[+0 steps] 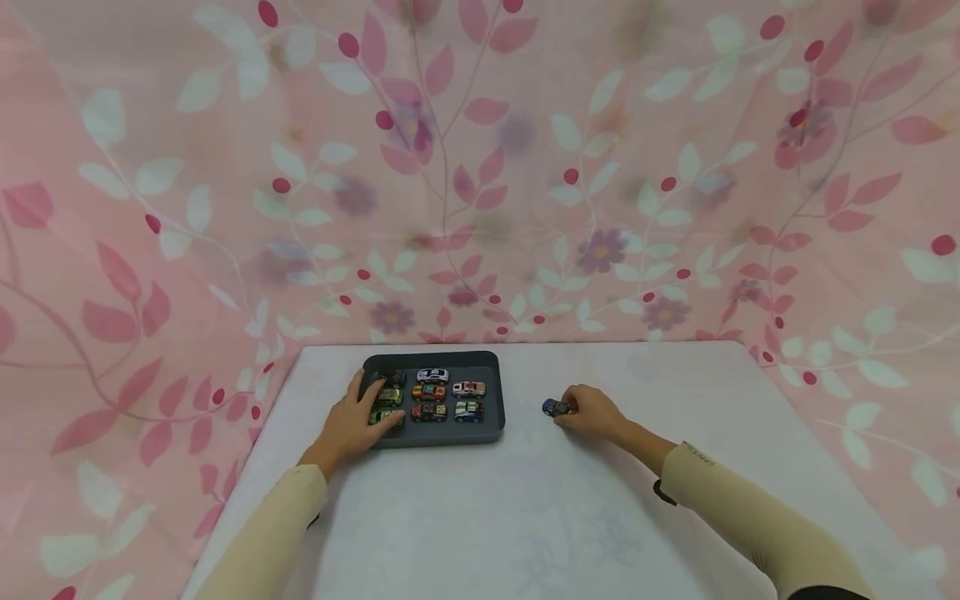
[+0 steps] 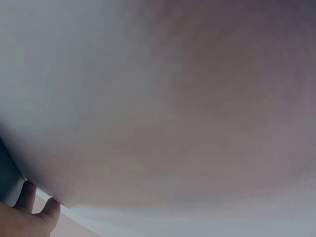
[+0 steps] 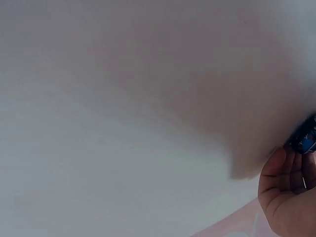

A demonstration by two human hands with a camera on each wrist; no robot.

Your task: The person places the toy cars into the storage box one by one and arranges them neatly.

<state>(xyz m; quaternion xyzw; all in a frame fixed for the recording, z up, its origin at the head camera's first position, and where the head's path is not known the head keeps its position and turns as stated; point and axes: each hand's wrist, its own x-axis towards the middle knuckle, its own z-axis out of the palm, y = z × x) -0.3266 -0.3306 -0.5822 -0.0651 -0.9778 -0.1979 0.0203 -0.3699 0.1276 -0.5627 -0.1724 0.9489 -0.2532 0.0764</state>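
My right hand (image 1: 592, 412) pinches a small dark blue toy car (image 1: 555, 407) at its rear, low over the white table to the right of the tray. In the right wrist view the same toy car (image 3: 306, 138) shows at the right edge, against the fingertips. My left hand (image 1: 352, 425) rests over the left rim of a dark grey tray (image 1: 450, 432), with fingers spread. Its thumb reaches over a green toy car (image 1: 387, 416), while other fingers lie along the tray's outer side. Beside the hand are a yellow-green toy car (image 1: 391, 397) and a black one, partly covered.
Several more toy cars stand in rows in the tray, among them a white one (image 1: 432, 376), an orange one (image 1: 428, 392) and a red-and-white one (image 1: 468, 389). The white tabletop (image 1: 465, 517) meets a pink floral curtain (image 1: 525, 208) at the back and sides.
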